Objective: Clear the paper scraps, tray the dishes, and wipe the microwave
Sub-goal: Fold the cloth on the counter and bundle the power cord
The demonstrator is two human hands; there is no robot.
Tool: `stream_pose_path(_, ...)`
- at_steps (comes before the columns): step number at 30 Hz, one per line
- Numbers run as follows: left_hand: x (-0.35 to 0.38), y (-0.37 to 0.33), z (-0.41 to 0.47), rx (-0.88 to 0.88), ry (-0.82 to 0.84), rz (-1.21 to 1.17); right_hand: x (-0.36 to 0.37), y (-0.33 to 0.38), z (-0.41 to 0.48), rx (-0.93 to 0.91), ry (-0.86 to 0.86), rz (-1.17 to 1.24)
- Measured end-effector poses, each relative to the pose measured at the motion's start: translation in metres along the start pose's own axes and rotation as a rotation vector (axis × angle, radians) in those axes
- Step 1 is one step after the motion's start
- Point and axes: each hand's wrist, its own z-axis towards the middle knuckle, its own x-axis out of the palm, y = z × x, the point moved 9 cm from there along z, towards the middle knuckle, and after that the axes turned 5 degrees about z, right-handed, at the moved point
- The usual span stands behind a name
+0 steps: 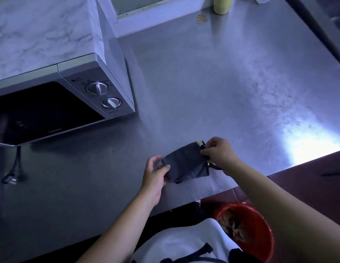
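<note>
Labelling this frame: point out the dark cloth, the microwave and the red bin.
dark cloth [184,164], head view, middle of fabric.
microwave [47,111], head view, door glass.
red bin [261,229], head view, inner wall.

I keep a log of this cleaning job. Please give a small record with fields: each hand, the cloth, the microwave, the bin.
left hand: grips the cloth at its left end
right hand: pinches its right end
cloth: dark, folded, held over the steel counter near the front edge
microwave: left on the counter, untouched
bin: red, below the counter edge, brownish scraps inside
</note>
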Motion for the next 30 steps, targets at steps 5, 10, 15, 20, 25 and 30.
stream_pose_path(5,-0.009,-0.005,0.005,0.066,0.086,0.202,-0.008,-0.041,-0.026,0.114,-0.088,0.209)
stream_pose_path(10,-0.005,-0.005,0.008,0.178,0.158,0.382,0.007,-0.085,-0.043,0.145,-0.201,-0.018)
stream_pose_path(15,-0.005,-0.005,-0.001,0.212,0.177,0.444,0.002,-0.076,-0.056,-0.002,-0.31,-0.102)
stream_pose_path(20,0.018,-0.026,-0.03,0.663,0.463,0.974,0.004,-0.049,-0.076,-0.234,-0.286,0.013)
stream_pose_path(25,0.035,-0.069,-0.035,0.804,0.406,1.048,0.004,-0.008,-0.086,-0.405,-0.215,-0.003)
stream_pose_path(30,0.049,-0.119,-0.045,0.841,0.345,0.925,-0.004,0.014,-0.094,-0.437,-0.14,-0.009)
